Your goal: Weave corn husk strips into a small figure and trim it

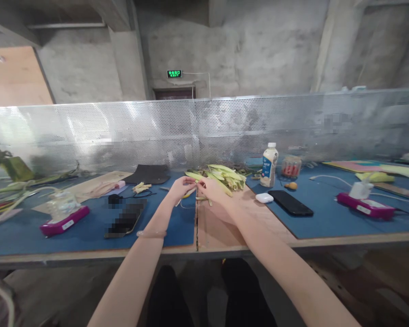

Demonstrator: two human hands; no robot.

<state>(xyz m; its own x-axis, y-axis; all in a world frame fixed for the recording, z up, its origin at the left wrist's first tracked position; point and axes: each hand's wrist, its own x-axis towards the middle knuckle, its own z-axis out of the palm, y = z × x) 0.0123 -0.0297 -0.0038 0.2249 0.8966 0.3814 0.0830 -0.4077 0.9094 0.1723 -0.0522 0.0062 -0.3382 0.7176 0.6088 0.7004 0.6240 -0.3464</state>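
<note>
My left hand (181, 188) and my right hand (211, 190) meet fingertip to fingertip above the middle of the table. Both are closed in a pinch, and whatever lies between the fingers is too small to make out. Just behind and right of my right hand is a heap of pale green corn husks (226, 175). Below the fingertips lie a few short husk scraps (204, 200) on the bare wood strip. Something thin and yellow (188, 194) shows under my left hand. A bracelet (151, 234) circles my left forearm.
A bottle (267, 165), a jar (291, 166), a white earbud case (264, 198) and a black phone (289, 202) stand to the right. Left are another phone (126, 219) and a purple power strip (64, 221); its twin power strip (364, 206) lies far right. A perforated metal screen (150, 131) closes the back.
</note>
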